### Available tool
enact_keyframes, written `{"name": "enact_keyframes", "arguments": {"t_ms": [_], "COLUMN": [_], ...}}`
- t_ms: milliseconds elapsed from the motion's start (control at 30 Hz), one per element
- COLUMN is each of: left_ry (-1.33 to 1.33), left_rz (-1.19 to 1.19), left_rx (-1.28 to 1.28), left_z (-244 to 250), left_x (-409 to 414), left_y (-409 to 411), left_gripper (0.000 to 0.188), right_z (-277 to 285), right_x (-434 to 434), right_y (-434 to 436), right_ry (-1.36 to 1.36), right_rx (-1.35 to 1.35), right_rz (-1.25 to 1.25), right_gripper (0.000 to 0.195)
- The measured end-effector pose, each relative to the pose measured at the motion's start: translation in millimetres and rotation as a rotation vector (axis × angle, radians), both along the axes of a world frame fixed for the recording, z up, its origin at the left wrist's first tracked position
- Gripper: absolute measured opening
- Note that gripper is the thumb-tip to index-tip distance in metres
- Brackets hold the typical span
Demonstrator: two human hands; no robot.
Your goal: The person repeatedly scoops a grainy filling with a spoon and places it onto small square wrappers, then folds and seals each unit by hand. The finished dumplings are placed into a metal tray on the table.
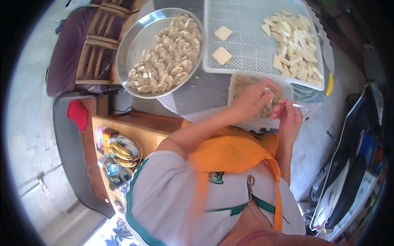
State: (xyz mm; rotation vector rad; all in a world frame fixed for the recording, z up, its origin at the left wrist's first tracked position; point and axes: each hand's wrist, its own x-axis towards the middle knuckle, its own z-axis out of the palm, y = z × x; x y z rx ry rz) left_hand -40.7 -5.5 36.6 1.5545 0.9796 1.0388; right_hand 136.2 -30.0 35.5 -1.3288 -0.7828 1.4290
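My left hand reaches over a plastic container of brown, crumbly or ground food, its fingers around a small pale piece, partly hidden and blurred. Close on its right, my right hand grips a metal utensil by its shiny handle; the working end is hidden. A round metal tray at the upper left bears many speckled, pale folded pieces. Behind the container lies a white perforated plastic tray, with two pale square pieces at left and a heap of pale cut or folded pieces at right.
The trays stand on a grey-covered table. Beside the container are a bluish coiled item and a yellow object. A wooden surface at left holds bananas and small packages. A wooden-framed seat stands further left, a motorcycle at right.
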Motion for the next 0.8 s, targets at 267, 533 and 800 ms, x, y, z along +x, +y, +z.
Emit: {"name": "enact_keyframes", "arguments": {"t_ms": [267, 533, 800], "left_ry": [-0.266, -0.572, -0.451], "left_rz": [-0.008, 0.0, -0.042], "left_rx": [-0.489, -0.685, -0.637], "left_z": [-29, -21, -28], "left_x": [4, 7, 8], "left_y": [21, 29, 23], "left_gripper": [0.027, 0.028, 0.025], "right_z": [-12, -17, -31], "right_x": [31, 27, 24], "right_y": [33, 29, 27], "right_ry": [-0.113, -0.271, -0.313], "right_rx": [0.191, 0.212, 0.253], "right_rz": [-0.016, -0.051, 0.019], "right_gripper": [0.03, 0.029, 0.028]}}
